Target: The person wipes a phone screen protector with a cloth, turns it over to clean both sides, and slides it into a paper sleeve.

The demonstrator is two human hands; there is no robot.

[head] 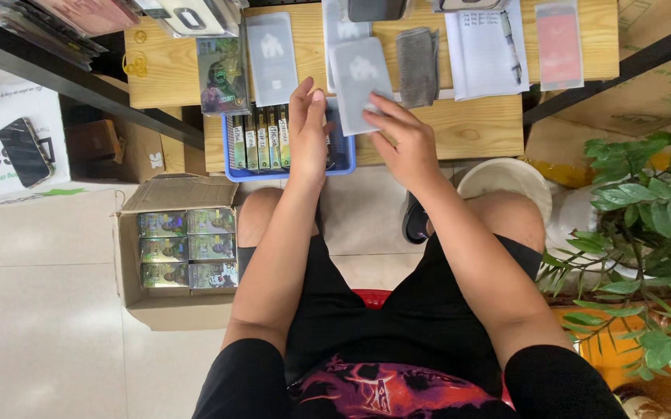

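My right hand point(403, 138) holds a flat grey packet point(359, 77) by its lower edge, lifted over the wooden desk point(475, 124). My left hand point(308, 128) reaches into a blue plastic basket point(230, 172) at the desk's front edge, fingers straight among the row of thin upright boxes point(261, 140) standing in it. Whether the left hand grips one of them is hidden. More grey packets point(271, 58) lie flat on the desk behind the basket.
A grey cloth point(417, 66), an open notebook with a pen point(487, 50) and a pink packet point(559, 43) lie on the desk. A cardboard box of shiny packs point(188, 248) stands on the floor at left. A phone point(25, 151) lies on a white box. A potted plant point(653, 202) is at right.
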